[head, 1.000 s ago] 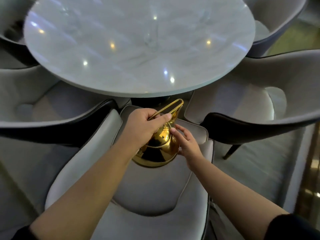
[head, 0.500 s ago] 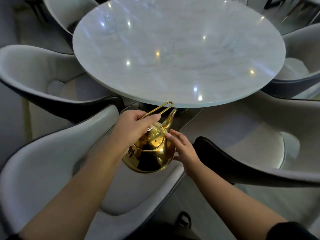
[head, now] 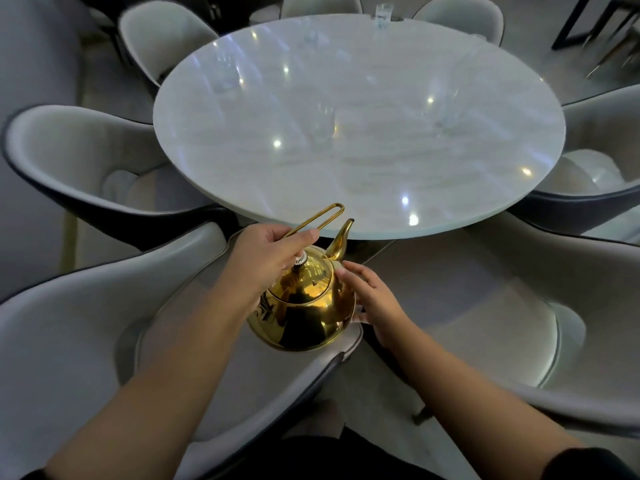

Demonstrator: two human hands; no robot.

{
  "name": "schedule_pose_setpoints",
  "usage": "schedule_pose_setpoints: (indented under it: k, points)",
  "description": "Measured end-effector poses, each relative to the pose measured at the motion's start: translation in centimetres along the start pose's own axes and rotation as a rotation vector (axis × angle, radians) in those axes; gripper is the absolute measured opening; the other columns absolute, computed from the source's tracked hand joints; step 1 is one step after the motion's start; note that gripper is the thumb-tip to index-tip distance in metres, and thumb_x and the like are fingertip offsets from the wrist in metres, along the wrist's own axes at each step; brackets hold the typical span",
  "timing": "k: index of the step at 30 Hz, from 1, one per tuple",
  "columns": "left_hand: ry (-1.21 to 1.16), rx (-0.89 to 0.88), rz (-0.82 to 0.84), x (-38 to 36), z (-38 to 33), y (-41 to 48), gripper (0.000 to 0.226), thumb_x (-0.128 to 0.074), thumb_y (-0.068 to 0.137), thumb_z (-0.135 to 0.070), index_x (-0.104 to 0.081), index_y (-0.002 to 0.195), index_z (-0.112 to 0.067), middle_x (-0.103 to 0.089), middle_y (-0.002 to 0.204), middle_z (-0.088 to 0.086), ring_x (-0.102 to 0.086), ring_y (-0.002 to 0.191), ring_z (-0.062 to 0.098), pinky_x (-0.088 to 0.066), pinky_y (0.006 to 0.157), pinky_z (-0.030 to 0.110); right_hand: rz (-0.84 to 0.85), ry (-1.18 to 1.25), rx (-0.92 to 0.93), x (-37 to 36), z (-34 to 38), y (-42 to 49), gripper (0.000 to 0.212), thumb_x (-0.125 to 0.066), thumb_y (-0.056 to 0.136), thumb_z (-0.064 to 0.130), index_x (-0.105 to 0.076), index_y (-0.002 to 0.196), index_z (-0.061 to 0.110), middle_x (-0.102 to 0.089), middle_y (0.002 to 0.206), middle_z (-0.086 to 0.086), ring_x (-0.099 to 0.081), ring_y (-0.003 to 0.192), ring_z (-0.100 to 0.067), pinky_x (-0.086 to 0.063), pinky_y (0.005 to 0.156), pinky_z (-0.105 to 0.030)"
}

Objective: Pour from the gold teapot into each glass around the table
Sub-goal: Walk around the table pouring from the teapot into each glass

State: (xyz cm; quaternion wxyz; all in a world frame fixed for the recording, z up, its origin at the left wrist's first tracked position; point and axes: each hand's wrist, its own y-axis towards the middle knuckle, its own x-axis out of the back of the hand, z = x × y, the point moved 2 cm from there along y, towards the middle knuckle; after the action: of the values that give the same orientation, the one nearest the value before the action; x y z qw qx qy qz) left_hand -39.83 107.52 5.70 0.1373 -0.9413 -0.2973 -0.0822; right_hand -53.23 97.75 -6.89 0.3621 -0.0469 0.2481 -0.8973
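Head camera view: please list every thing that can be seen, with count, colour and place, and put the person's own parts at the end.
gold teapot: one, shiny gold, held in the air over a chair just short of the table's near edge, spout toward the table.
table: one, round, pale marble top, in the middle.
glasses: clear and blurred, count uncertain; one at the far edge, one near the middle, one at far left.
chairs: at least seven, grey with dark backs, around the table.
left hand: one, gripping the teapot's handle.
right hand: one, fingers open, resting against the teapot's right side.
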Motion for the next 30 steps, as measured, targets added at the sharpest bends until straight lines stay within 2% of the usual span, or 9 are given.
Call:
schedule_pose_setpoints:
  k: [3, 6, 9, 13, 17, 21, 25, 30]
  points:
    - [0.007, -0.001, -0.016, -0.8, -0.5, 1.8, 0.034, -0.067, 0.085, -0.029, -0.057, 0.059, -0.01, -0.033, 0.043, -0.004, -0.024, 0.032, 0.006, -0.024, 0.035, 0.013, 0.03, -0.018, -0.002, 1.2, 1.0, 1.9, 0.05, -0.062, 0.087, 0.044, -0.051, 0.133, 0.026, -0.061, 0.123, -0.004, -0.06, 0.108, -0.021, -0.057, 0.06, -0.028]
    - [0.013, -0.002, -0.034, -1.4, -1.2, 4.1, 0.034, -0.068, 0.084, -0.03, -0.057, 0.059, -0.01, -0.033, 0.042, -0.006, -0.025, 0.033, 0.006, -0.026, 0.035, 0.013, 0.068, -0.024, 0.002, 2.3, 2.7, 4.1, 0.049, -0.061, 0.089, 0.042, -0.05, 0.132, 0.022, -0.06, 0.119, -0.003, -0.062, 0.094, -0.014, -0.056, 0.053, -0.025]
    - [0.006, 0.008, -0.05, -1.7, -2.2, 6.3, 0.034, -0.067, 0.084, -0.03, -0.056, 0.061, -0.008, -0.033, 0.044, -0.004, -0.025, 0.034, 0.006, -0.027, 0.036, 0.012, 0.096, -0.038, -0.009, 3.1, 4.4, 6.5, 0.05, -0.06, 0.088, 0.043, -0.051, 0.132, 0.02, -0.061, 0.115, -0.004, -0.063, 0.09, -0.014, -0.056, 0.052, -0.025]
    - [0.001, 0.018, -0.065, -1.9, -3.5, 9.0, 0.035, -0.068, 0.084, -0.03, -0.054, 0.059, -0.009, -0.031, 0.046, -0.002, -0.025, 0.035, 0.008, -0.027, 0.036, 0.014, 0.115, -0.083, -0.003, 4.0, 6.6, 9.0, 0.055, -0.061, 0.086, 0.048, -0.049, 0.133, 0.024, -0.057, 0.123, -0.008, -0.062, 0.102, -0.024, -0.059, 0.061, -0.032]
    - [0.001, 0.017, -0.113, -2.6, -5.1, 11.2, 0.035, -0.068, 0.084, -0.03, -0.056, 0.059, -0.008, -0.033, 0.042, -0.006, -0.027, 0.032, 0.004, -0.026, 0.036, 0.013, 0.142, -0.107, 0.008, 4.9, 8.9, 11.1, 0.056, -0.059, 0.087, 0.048, -0.047, 0.136, 0.024, -0.057, 0.12, -0.005, -0.062, 0.097, -0.019, -0.059, 0.059, -0.028]
    - [-0.002, 0.021, -0.163, -3.2, -6.3, 12.7, 0.036, -0.068, 0.084, -0.03, -0.055, 0.057, -0.009, -0.033, 0.042, -0.006, -0.027, 0.032, 0.004, -0.027, 0.036, 0.012, 0.183, -0.178, 0.012, 5.8, 10.7, 12.9, 0.056, -0.057, 0.088, 0.05, -0.046, 0.137, 0.026, -0.05, 0.136, -0.007, -0.054, 0.117, -0.029, -0.058, 0.062, -0.027]
    - [-0.027, 0.031, -0.229, -4.3, -7.2, 13.5, 0.037, -0.067, 0.085, -0.028, -0.053, 0.057, -0.009, -0.031, 0.045, -0.002, -0.026, 0.031, 0.004, -0.027, 0.035, 0.01, 0.243, -0.236, -0.002, 6.8, 11.9, 14.3, 0.058, -0.056, 0.088, 0.051, -0.044, 0.139, 0.026, -0.045, 0.143, -0.008, -0.048, 0.127, -0.033, -0.057, 0.064, -0.027]
    - [-0.035, 0.049, -0.282, -5.4, -7.9, 14.3, 0.036, -0.066, 0.085, -0.027, -0.052, 0.059, -0.007, -0.03, 0.046, 0.0, -0.023, 0.031, 0.004, -0.024, 0.034, 0.011, 0.298, -0.296, 0.011, 7.6, 12.7, 16.1, 0.057, -0.054, 0.087, 0.055, -0.045, 0.137, 0.029, -0.045, 0.142, -0.008, -0.049, 0.124, -0.031, -0.056, 0.065, -0.026]
